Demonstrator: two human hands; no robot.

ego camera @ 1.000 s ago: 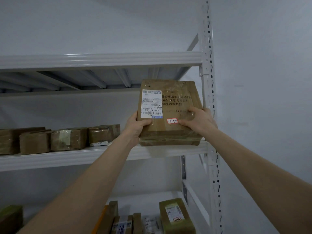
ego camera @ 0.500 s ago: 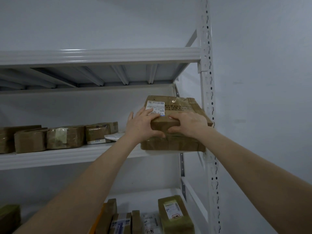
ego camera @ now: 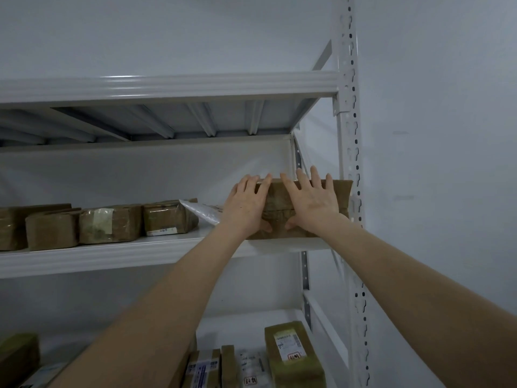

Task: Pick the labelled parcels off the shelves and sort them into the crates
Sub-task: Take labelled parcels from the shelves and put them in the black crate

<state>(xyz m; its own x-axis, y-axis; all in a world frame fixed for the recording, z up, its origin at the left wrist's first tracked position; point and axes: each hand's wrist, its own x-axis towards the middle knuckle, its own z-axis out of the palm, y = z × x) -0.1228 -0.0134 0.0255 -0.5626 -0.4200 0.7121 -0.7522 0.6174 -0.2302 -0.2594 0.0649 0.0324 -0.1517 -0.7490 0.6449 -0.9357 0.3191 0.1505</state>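
Note:
A brown taped cardboard parcel (ego camera: 340,195) lies flat at the right end of the middle shelf (ego camera: 134,254), against the corner post. My left hand (ego camera: 246,204) and my right hand (ego camera: 313,201) lie side by side on its front face. Their fingers are straight and spread, reaching over its top edge, and the thumbs sit at its lower edge. The parcel's label is out of sight. No crate is in view.
Several brown parcels (ego camera: 110,224) stand in a row on the same shelf to the left, with a clear plastic mailer (ego camera: 201,212) beside my left hand. More labelled parcels (ego camera: 291,354) stand on the lower shelf. The white perforated post (ego camera: 349,152) and a wall bound the right side.
The parcel, held tilted up with its label facing me, has been laid down flat on the shelf and moved back. Both hands went from holding its sides to flat against its front.

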